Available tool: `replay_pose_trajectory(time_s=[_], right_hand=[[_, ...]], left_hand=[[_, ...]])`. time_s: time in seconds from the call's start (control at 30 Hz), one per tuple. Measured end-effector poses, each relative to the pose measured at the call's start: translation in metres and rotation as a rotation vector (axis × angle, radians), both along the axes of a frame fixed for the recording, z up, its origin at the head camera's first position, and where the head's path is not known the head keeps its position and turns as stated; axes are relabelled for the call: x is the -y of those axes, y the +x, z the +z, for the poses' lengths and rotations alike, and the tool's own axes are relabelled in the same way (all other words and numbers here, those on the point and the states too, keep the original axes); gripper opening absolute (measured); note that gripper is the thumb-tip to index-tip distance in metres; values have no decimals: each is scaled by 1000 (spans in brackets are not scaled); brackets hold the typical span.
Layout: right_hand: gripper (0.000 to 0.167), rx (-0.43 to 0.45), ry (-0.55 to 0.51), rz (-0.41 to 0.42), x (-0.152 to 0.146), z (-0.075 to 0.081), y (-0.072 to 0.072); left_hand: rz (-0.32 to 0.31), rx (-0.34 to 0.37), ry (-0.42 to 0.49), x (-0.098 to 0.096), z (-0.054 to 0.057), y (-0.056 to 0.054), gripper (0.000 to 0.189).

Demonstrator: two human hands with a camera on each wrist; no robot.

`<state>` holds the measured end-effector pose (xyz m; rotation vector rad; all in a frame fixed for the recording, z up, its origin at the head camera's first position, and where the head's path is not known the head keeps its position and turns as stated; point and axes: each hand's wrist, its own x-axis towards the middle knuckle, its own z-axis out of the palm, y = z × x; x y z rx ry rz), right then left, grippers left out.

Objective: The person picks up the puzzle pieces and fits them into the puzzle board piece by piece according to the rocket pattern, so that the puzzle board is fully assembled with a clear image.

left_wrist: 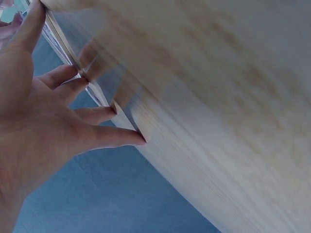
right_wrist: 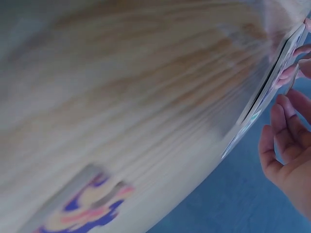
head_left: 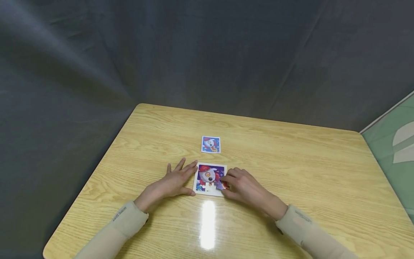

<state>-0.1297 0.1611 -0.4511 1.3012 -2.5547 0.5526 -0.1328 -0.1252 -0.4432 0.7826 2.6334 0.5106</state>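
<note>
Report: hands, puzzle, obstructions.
Left hand spread at puzzle's left edge. Right hand pinching purple piece. Puzzle unfinished, white gap showing. Right hand overlaps puzzle's right side.

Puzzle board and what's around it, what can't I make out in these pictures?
- Head view: part of the puzzle board's right side, covered by the right hand and the purple piece it pinches.
- Left wrist view: the board's printed face, seen nearly edge-on past the left hand.
- Right wrist view: what the purple-and-pink object is; blurred, cut off by the bottom edge.
- Head view: right sleeve lettering, too small.
</note>
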Motion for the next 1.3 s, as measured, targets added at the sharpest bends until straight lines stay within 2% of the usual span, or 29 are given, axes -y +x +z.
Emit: replay_pose_trajectory(time_s=[0.27,0.5,1.3], right_hand=[[35,35,69,-18,12,2,-4],[34,48,110,-50,15,0,-7],[29,11,84,-58,6,-4,-6]], left_hand=[[-1,4,0,-1,1,0,87],[5,20,1,0,1,1,88],[5,13,4,1,2,1,87]])
